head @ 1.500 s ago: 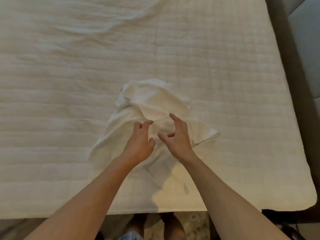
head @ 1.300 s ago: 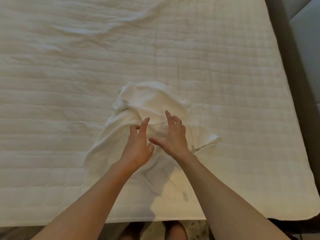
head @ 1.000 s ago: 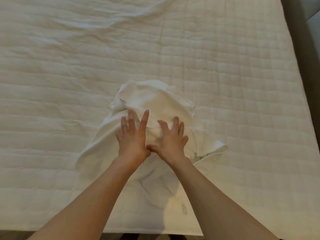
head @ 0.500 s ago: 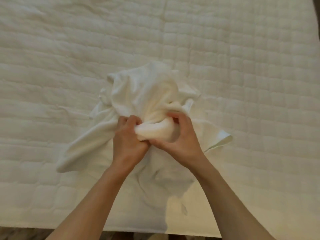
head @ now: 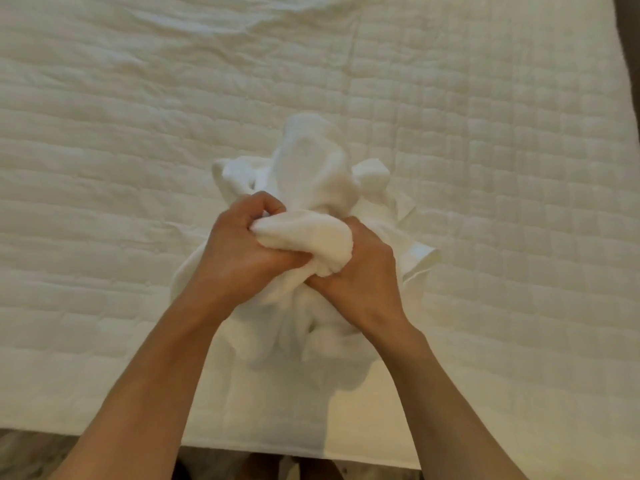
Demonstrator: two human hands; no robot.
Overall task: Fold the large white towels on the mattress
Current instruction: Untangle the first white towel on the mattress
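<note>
A crumpled white towel (head: 313, 171) lies bunched in the middle of the quilted white mattress (head: 104, 168), near its front edge. My left hand (head: 235, 251) grips a gathered fold of the towel from the left, fingers curled round it. My right hand (head: 363, 271) grips the same bunch from the right, and the two hands meet at the fold. Part of the towel is lifted between them; the rest hangs down and spreads under my wrists. A loose corner sticks out to the right.
The mattress front edge (head: 242, 452) runs along the bottom, with floor (head: 31, 455) below it. A dark gap (head: 628, 46) borders the mattress on the far right. Wrinkles cross the mattress cover at the top left.
My hands went from hovering open over the towel, to pressing flat on it, to gripping it. The towel is now gathered into a tighter, raised bunch.
</note>
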